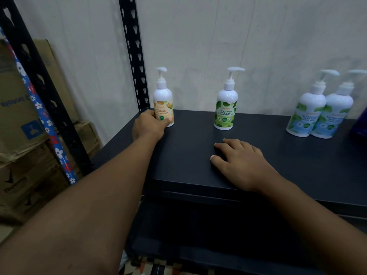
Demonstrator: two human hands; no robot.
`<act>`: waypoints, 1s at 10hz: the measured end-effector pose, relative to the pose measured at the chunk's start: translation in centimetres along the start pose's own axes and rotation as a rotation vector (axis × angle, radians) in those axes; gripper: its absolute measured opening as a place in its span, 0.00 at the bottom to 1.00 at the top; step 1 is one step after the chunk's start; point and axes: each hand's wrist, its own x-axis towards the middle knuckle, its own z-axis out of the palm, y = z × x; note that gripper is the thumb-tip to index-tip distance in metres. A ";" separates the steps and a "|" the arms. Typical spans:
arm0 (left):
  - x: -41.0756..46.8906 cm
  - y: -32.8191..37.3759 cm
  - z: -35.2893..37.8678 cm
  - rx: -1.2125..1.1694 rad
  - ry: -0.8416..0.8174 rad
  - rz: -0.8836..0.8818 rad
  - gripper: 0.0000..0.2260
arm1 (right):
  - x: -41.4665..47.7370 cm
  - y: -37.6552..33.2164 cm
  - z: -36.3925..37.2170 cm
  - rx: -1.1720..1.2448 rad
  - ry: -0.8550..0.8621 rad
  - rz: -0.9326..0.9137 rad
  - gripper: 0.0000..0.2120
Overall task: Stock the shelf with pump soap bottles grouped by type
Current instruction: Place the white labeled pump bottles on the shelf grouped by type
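An orange-label pump bottle (163,100) stands upright at the back left of the dark shelf (297,155). My left hand (149,125) grips its lower body from the left. A green-label pump bottle (226,104) stands alone at the back middle. Two blue-label pump bottles (306,112) (335,114) stand touching side by side at the back right. My right hand (240,161) rests flat on the shelf top in front of the green bottle, fingers spread, holding nothing.
A black slotted upright post (133,52) rises just left of the orange bottle. Stacked cardboard boxes (25,120) and a flowered blue wrapped roll (37,104) stand at the left. A pale wall backs the shelf. A dark blue object (362,122) shows at the right edge.
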 end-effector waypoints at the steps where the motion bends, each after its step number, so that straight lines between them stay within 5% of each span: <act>1: 0.2 0.1 0.1 0.021 -0.005 0.000 0.20 | -0.1 0.0 0.0 0.005 0.004 -0.002 0.27; 5: 0.9 0.5 0.3 0.084 -0.017 -0.028 0.21 | 0.0 0.0 0.0 0.022 0.009 -0.010 0.27; 6: 1.0 0.4 0.1 0.075 -0.057 -0.045 0.26 | -0.1 0.0 0.0 0.025 0.008 -0.015 0.27; 7: 0.1 0.4 -0.3 0.035 -0.107 -0.069 0.41 | -0.1 0.1 0.0 0.041 0.026 -0.018 0.27; 8: -2.3 0.5 -1.3 0.021 -0.134 -0.036 0.41 | -0.5 0.4 -0.2 0.098 0.089 -0.028 0.24; 10: -11.4 1.0 -4.1 0.072 -0.166 0.082 0.28 | -5.1 0.9 -0.9 0.210 0.153 -0.094 0.15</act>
